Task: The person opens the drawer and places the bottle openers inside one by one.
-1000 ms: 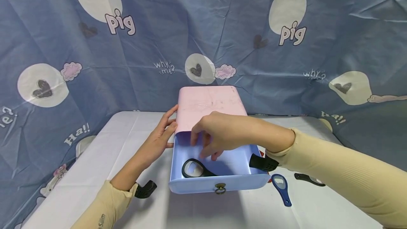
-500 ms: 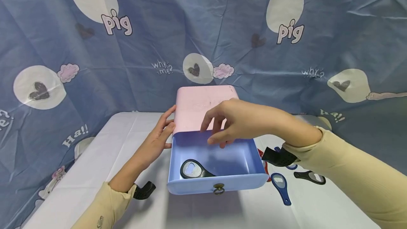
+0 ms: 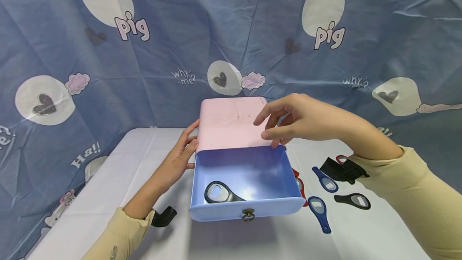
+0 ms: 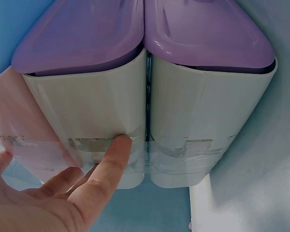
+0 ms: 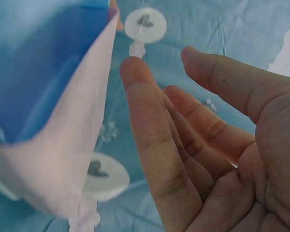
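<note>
A pink drawer box stands on the table with its light-blue top drawer pulled out. Inside the drawer, at the front left, lies a black bottle opener. My left hand rests along the box's left side; in the left wrist view its fingertip touches a whitish tier beside the pink one. Above the box's right part hovers my right hand, fingers loosely bent and holding nothing. The right wrist view shows a gap between thumb and fingers.
Right of the box lie a blue bottle opener, another blue one, a black one and a red one partly hidden by the drawer. Lower purple drawers show in the left wrist view. A blue cloth hangs behind.
My right hand has risen out of the drawer and moved right and back, over the pink top. The left hand and the bottle opener in the drawer stay in place.
</note>
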`<state>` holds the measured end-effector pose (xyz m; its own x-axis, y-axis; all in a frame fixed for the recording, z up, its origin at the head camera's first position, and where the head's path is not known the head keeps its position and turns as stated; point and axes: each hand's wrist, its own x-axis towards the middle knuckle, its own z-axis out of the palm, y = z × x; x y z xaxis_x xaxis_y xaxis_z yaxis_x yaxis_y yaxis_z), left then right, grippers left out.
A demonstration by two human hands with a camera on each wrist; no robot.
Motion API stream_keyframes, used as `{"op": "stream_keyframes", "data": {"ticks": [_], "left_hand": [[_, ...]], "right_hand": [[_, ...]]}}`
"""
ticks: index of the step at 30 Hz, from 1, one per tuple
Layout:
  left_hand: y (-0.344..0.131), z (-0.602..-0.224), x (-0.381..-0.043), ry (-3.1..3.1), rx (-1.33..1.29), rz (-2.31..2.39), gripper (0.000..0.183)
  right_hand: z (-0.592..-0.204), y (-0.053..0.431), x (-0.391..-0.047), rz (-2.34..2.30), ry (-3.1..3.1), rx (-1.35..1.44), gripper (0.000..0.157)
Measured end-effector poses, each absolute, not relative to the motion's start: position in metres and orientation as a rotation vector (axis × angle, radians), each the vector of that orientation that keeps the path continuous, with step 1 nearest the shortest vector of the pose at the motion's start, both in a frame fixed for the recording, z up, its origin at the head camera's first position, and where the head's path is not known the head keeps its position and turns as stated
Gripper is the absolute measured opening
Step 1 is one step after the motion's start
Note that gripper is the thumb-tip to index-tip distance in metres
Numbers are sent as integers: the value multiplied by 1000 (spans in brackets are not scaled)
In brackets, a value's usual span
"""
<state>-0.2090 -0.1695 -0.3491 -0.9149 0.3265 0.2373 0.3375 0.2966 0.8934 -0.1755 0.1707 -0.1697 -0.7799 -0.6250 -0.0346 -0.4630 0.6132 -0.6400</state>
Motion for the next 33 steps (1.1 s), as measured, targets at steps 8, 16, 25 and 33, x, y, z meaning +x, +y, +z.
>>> {"op": "stream_keyframes", "data": {"ticks": [8, 16, 25, 33], "left_hand": [[-170, -350, -210, -2511, -654, -1742, 57], [-170, -349, -209, -2514, -647, -1760, 57], [-169, -346, -207, -2510, -644, -1772, 58], [-169, -347, -208, -2513, -642, -1761, 58]], "right_hand": [[-168, 199, -186, -984, 2683, -825, 37], [-170, 223, -195, -1044, 2750, -674, 34], [-182, 254, -213, -1099, 2820, -561, 39], [-204, 293, -232, -1177, 2812, -501, 40]]}}
